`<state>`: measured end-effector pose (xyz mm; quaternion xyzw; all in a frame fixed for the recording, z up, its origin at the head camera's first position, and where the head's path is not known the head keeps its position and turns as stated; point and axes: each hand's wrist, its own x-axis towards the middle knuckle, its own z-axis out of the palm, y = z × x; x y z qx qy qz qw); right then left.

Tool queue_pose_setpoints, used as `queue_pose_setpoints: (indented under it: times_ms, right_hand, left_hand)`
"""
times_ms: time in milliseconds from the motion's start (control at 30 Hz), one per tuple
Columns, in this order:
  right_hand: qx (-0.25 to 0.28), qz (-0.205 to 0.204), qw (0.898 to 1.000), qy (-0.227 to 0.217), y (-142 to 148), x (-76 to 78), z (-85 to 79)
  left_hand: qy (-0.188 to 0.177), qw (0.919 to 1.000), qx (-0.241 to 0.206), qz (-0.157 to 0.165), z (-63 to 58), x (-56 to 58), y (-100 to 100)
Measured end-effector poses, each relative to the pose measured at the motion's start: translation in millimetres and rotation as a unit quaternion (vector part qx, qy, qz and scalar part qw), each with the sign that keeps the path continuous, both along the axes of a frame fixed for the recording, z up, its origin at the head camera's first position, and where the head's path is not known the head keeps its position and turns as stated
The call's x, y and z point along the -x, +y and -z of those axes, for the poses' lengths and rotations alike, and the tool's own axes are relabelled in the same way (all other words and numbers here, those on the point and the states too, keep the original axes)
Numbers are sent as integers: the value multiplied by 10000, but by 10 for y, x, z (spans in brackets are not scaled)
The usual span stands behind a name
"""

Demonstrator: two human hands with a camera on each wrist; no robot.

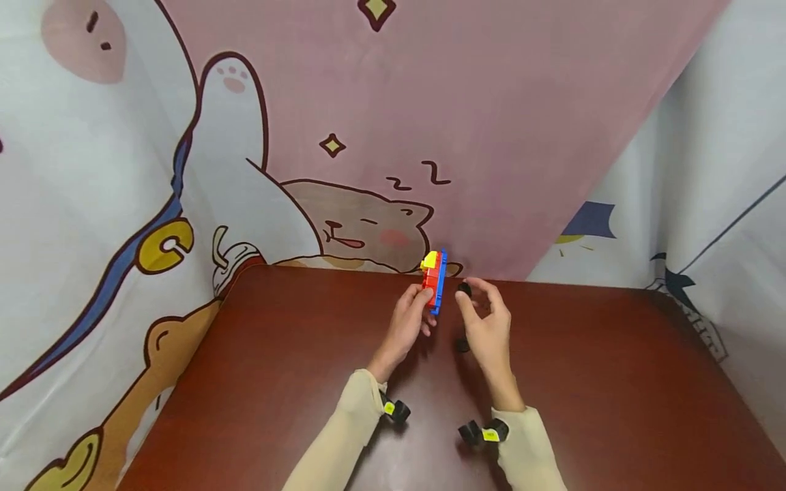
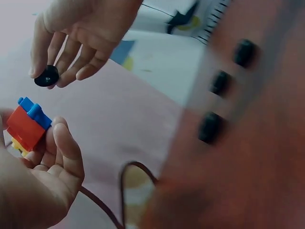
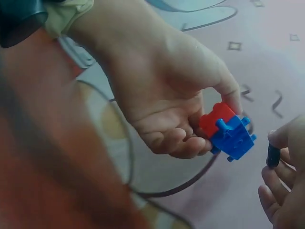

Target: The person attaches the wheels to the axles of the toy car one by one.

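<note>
A toy vehicle body of red, blue and yellow blocks is in my left hand, raised over the table. Thumb and fingers grip its red part, and the blue base faces the right hand, with short pegs sticking out at its sides. My right hand pinches a small black wheel between thumb and fingers. A short gap separates the wheel from the blue base. Yellow blocks show at the vehicle's far end in the head view.
Three more black wheels lie in a rough row on the brown table. A printed cloth with cartoon animals hangs behind and along the sides. Each wrist carries a black camera.
</note>
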<state>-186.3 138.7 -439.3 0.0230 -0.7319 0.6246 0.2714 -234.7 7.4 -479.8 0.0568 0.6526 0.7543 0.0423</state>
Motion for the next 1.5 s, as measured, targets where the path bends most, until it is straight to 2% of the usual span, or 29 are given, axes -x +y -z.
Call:
queue_pose_setpoints:
  times_ms: [100,267,400,533,667,867,1167,1300,1500]
  right_hand:
    - [317,-135,9991,235,10,57,-105]
    - [871,-498,9899,997,79,146,-320]
    - [553,-554,9850,1540,102,110,-513]
    - [-93,-465,9855,1629,105,42,-617]
    - [-691,-359,9847,1556,139,-18,-664]
    - [-1434,-538,9766,1509,167,-68,-667]
    - [-1628,-683,9703,1654,123,-97,-664]
    - [-1690,-712,9690,1658,136,-101,-657]
    - [-1828,-794,9682,1511,169,-112,-649]
  left_hand:
    - [147,9997,-186,10,-157,34,9]
    - [516,9978,-405,-55,-492,67,3]
    - [767,9954,-578,-57,-719,50,18]
    - [858,9951,-473,98,-845,-17,30]
    - [807,9961,-287,199,-903,-110,44]
    - [592,9967,-424,371,-893,-198,96]
    - [661,9930,-459,868,-878,-238,107]
    - [696,9922,-480,914,-883,-239,120]
    - [407,9914,-726,1007,-920,-274,132]
